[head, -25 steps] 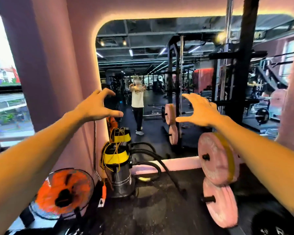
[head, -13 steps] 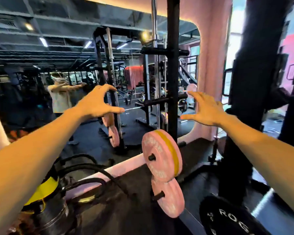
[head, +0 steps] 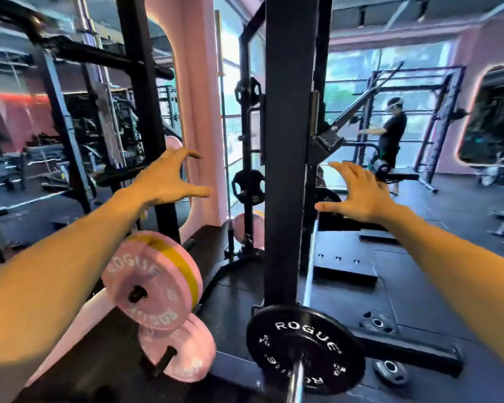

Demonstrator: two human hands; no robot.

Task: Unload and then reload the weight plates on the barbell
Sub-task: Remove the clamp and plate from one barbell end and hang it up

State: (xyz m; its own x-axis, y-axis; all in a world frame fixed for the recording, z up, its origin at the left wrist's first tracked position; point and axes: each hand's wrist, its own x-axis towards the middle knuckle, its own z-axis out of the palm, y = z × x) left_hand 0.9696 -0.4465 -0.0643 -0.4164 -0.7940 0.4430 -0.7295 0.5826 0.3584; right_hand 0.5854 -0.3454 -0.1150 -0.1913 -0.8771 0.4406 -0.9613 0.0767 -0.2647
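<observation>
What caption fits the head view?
Both empty hands, left and right, reach above the black plate on the barbell.

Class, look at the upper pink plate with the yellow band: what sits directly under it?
Under the upper pink plate another pink plate hangs on its own black peg. Its top edge is covered, so any lettering there is hidden.

Black white-lettered plate (head: 305, 349), pink yellow-banded plates (head: 152, 282), black rack upright (head: 287, 141), pink wall (head: 195, 112).
</observation>
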